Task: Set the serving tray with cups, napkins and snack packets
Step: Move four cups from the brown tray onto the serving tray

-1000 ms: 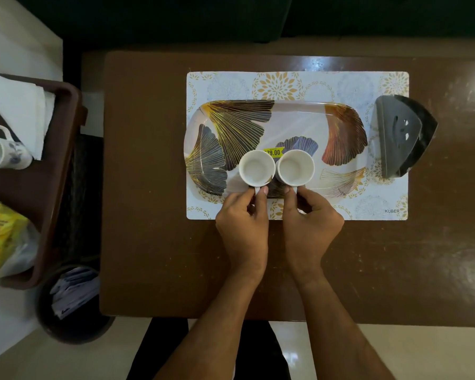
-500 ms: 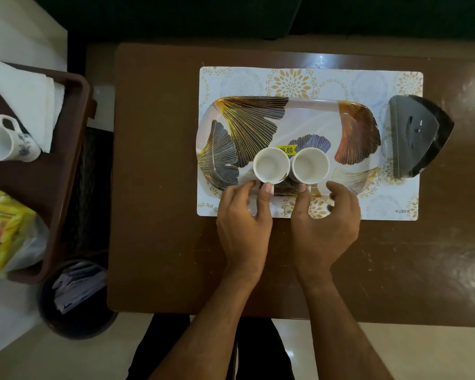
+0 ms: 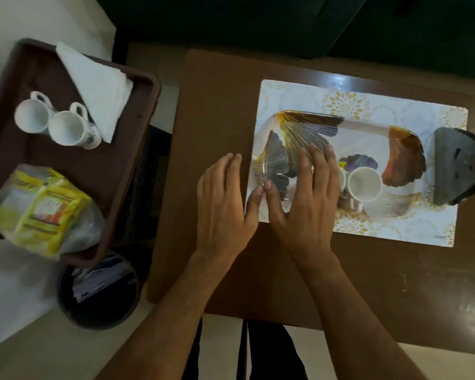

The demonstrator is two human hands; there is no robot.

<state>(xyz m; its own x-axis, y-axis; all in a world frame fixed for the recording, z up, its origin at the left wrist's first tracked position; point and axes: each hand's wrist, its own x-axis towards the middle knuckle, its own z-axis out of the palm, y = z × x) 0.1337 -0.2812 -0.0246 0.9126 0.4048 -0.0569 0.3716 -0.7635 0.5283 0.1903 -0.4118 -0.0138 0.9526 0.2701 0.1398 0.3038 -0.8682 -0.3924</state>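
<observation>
Both empty, spread flat: left hand (image 3: 223,200) beside tray (image 3: 368,127), right hand (image 3: 307,193) over its left end. Cups (image 3: 364,183) near front edge; napkins (image 3: 99,86), packets (image 3: 41,209) waiting in crate (image 3: 137,149), probably next.

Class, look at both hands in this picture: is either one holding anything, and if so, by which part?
Nothing is held. The left hand and right hand are open with fingers spread, above the table and the near left end of the serving tray. Neither grips a cup.
</observation>
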